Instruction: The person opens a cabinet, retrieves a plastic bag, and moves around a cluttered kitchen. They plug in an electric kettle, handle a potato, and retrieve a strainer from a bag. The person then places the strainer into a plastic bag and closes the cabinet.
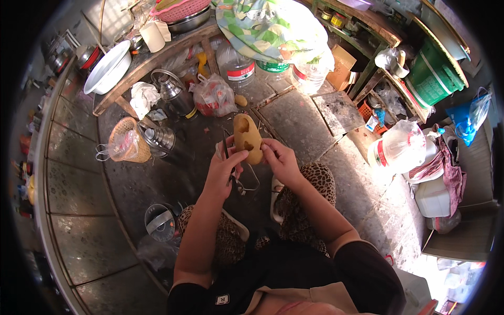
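A long tan potato (pixel 252 138) is held upright between my two hands, in the middle of the head view. Two dark hollows or cut patches mark its face. My left hand (pixel 227 163) grips its left side, thumb across the lower front. That same hand also keeps a dark, slim metal tool (pixel 226 146), whose exact kind is unclear; a thin metal loop (pixel 256 182) shows below. On the lower right, my right hand (pixel 281 157) pinches the potato between thumb and fingers. A smaller potato (pixel 240 100) lies on the floor beyond, beside a tied plastic bag (pixel 215 96).
Two metal thermos flasks (pixel 177 96) (pixel 159 139) and a wicker basket (pixel 128 139) stand left on the floor. Large plastic bottles (pixel 239 67) sit under the cloth (pixel 271 31). A clear plastic jug (pixel 397 145) is at right; a metal-lidded container (pixel 160 224) stands by my left leg.
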### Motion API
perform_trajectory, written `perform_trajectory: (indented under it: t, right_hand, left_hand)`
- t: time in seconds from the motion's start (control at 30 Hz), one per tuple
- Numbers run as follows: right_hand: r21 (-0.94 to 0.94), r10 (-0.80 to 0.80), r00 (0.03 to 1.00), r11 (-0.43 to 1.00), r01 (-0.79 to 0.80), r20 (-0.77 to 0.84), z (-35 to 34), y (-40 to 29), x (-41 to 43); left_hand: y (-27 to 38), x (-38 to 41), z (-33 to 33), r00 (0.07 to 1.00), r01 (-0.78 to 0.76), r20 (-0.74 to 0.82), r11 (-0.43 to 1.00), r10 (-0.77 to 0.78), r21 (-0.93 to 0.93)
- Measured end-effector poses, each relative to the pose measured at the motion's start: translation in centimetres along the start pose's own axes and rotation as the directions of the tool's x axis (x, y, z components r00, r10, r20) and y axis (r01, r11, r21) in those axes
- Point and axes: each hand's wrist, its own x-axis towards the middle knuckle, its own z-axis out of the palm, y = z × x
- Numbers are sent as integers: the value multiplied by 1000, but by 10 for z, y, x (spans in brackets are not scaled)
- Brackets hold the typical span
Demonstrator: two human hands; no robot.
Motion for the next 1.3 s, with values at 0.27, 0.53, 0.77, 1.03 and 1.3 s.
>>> perform_trajectory:
  t: [0.27, 0.53, 0.77, 1.03, 1.3]
  right_hand:
    - [-274, -267, 964, 926, 259, 9, 0, 9, -9]
    - [-271, -129, 990, 952, 142, 65, -1, 7, 0]
    - [-195, -15, 998, 980, 28, 69, -4, 6, 1]
    - [-93, -14, 999, 996, 18, 45, -3, 15, 2]
    - [-52, -9, 1000, 999, 8, -23, -13, 28, 5]
  left_hand:
    - [-6, -5, -8, 993, 85, -92, 981, -70, 175]
    - [-12, 9, -6, 991, 49, -136, 946, -5, 322]
    - [-14, 15, 0, 988, 4, -144, 931, 52, 364]
    - [-19, 15, 4, 989, -55, -105, 913, 106, 404]
    - [-11, 15, 14, 993, -96, -23, 916, 114, 390]
